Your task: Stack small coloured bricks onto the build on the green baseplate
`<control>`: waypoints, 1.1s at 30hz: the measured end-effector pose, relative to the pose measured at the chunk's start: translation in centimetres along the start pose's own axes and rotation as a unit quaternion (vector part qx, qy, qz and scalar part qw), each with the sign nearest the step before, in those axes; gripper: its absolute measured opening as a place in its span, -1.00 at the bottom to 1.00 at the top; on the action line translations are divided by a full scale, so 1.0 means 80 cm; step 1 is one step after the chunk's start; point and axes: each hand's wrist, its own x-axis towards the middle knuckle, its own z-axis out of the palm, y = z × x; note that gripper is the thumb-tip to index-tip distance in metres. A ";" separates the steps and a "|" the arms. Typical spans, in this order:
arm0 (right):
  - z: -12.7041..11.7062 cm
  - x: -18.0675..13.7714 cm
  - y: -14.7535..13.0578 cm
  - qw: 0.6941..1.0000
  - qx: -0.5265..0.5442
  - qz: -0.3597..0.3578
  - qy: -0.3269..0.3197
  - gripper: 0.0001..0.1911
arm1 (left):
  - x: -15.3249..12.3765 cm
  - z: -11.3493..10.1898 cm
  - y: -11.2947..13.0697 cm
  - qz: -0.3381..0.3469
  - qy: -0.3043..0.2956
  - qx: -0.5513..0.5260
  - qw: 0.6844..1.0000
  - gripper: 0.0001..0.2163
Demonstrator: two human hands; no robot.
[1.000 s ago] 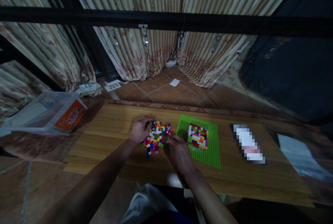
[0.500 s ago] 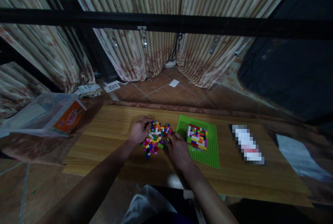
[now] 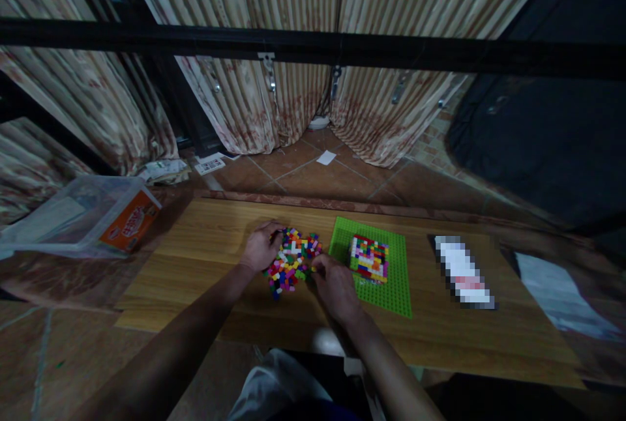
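A loose pile of small multicoloured toy bricks (image 3: 292, 261) lies on the wooden table (image 3: 195, 245). At the pile's upper left edge is my left hand (image 3: 261, 245), its fingers curled in and close together; what they hold, if anything, is too small to make out. My right hand (image 3: 336, 284) is on the right side of the pile, thumb and fingers pinched together, and the fingertips hide whatever is between them. Just beyond it, a green studded baseplate (image 3: 395, 251) carries a block built of coloured bricks (image 3: 370, 258).
Right of the baseplate lies a blurred-out flat object (image 3: 463, 272), with a white sheet (image 3: 562, 294) farther right. A clear plastic bin with an orange label (image 3: 130, 222) stands left of the table. Curtains (image 3: 293, 101) hang behind a dark horizontal bar (image 3: 313, 46).
My right hand has shifted slightly left and down at the pile's edge, its fingertips drawn closer together. My left hand keeps its place. The view has moved very slightly.
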 end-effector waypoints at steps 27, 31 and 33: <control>0.010 -0.008 0.001 0.985 0.148 -0.025 0.090 -0.79 | -0.001 0.000 0.000 -0.006 0.001 -0.003 1.000 -0.80; 0.010 -0.007 -0.001 0.987 0.132 -0.028 0.089 -0.77 | 0.000 0.000 0.000 -0.012 -0.002 -0.003 1.000 -0.80; 0.009 -0.006 -0.002 0.988 0.118 -0.025 0.092 -0.76 | 0.000 -0.001 0.001 -0.010 -0.004 -0.001 1.000 -0.80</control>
